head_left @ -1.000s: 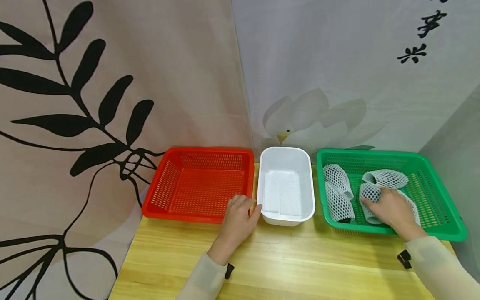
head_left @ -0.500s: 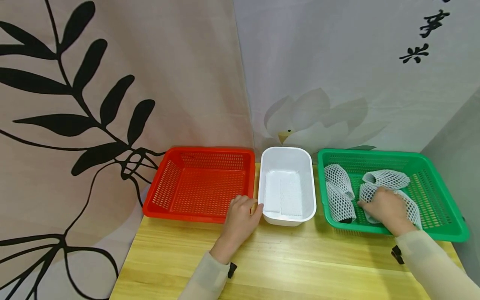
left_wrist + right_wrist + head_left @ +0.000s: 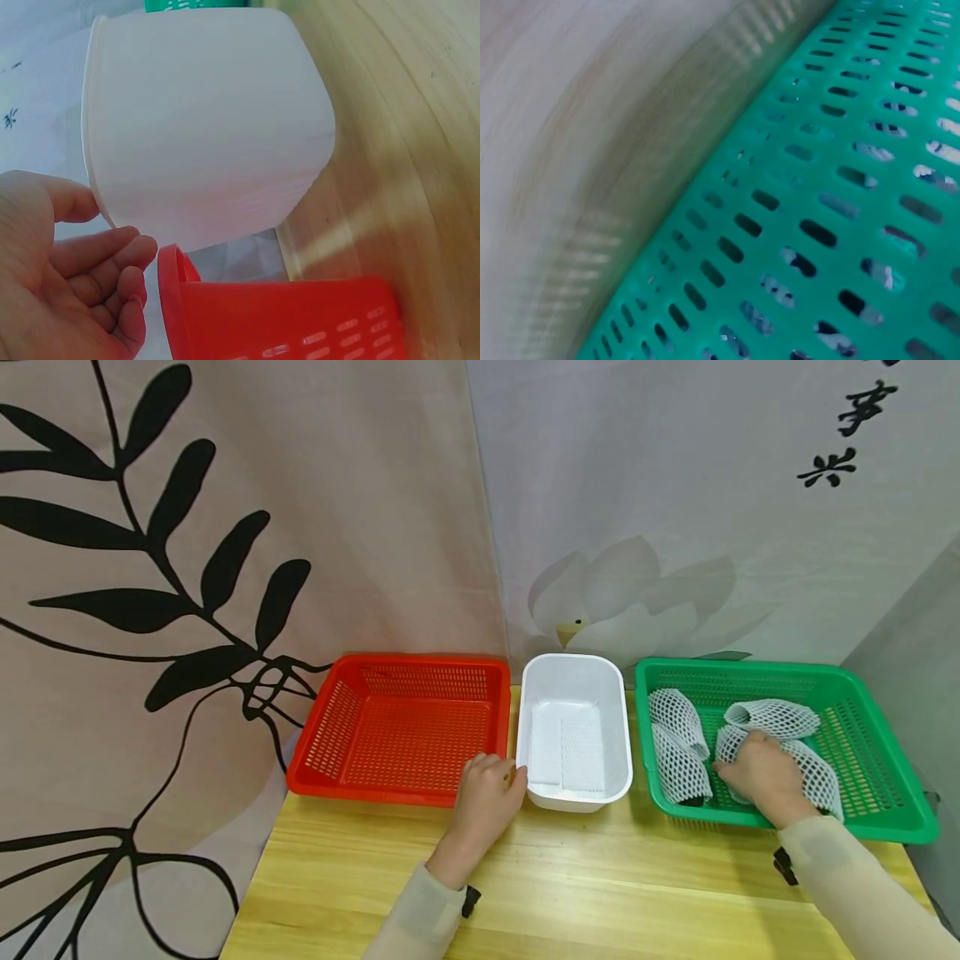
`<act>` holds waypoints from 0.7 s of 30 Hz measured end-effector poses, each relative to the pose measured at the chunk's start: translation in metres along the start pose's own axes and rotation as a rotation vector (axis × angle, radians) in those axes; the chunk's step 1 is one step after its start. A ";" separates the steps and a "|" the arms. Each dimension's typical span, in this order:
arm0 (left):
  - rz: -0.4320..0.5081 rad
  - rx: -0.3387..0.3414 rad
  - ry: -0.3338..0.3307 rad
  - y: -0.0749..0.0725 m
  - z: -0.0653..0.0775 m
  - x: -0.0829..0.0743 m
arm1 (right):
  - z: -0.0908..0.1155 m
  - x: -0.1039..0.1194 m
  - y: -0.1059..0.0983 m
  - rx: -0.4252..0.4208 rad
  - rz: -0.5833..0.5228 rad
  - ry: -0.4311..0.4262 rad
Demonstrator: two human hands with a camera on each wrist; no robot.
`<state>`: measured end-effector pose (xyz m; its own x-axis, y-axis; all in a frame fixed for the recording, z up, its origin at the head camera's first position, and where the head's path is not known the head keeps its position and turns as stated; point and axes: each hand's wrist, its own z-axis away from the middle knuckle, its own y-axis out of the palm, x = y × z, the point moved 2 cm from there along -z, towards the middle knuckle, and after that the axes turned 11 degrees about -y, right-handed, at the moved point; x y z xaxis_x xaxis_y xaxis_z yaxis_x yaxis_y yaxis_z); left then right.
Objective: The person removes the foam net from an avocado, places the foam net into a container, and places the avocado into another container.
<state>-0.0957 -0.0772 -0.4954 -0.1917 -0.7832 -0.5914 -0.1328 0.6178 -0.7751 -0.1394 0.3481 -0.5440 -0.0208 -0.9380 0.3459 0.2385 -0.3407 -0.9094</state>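
Observation:
My right hand (image 3: 765, 781) reaches into the green basket (image 3: 888, 760) from the near side. Its fingers grip a white mesh sleeve (image 3: 729, 743); the fingertips are partly hidden. Close by lie another mesh sleeve (image 3: 783, 718) behind the hand and one to its right (image 3: 817, 777). Folded mesh (image 3: 675, 768) lies along the basket's left wall, with a dark bit at its near end. My left hand (image 3: 483, 802) rests by the near left corner of the white bin (image 3: 573, 777). In the left wrist view its thumb touches the bin's rim, and the other fingers (image 3: 105, 274) curl loosely around nothing.
To the left of the white bin stands a red basket (image 3: 412, 735), its floor bare. All three containers sit in a row at the back of the wooden table (image 3: 600, 885), against a printed cloth backdrop (image 3: 390, 510). The right wrist view shows only the green basket's slotted wall (image 3: 780, 217) and tabletop.
My right hand has shifted left within the green basket, and more of the mesh on its right now shows. The mesh under its fingers moves slightly left. My left hand has hardly moved.

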 end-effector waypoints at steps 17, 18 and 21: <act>0.006 -0.022 0.012 0.001 0.002 -0.001 | 0.015 0.002 -0.018 -0.159 -0.078 -0.001; 0.006 -0.022 0.011 0.000 0.002 -0.001 | 0.016 0.003 -0.020 -0.166 -0.079 -0.001; 0.005 -0.021 0.011 0.000 0.001 -0.001 | 0.020 0.007 -0.025 -0.180 -0.085 -0.004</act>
<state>-0.0942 -0.0766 -0.4952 -0.2032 -0.7793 -0.5928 -0.1519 0.6232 -0.7671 -0.1263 0.3513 -0.5144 -0.0292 -0.9053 0.4237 0.0583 -0.4247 -0.9035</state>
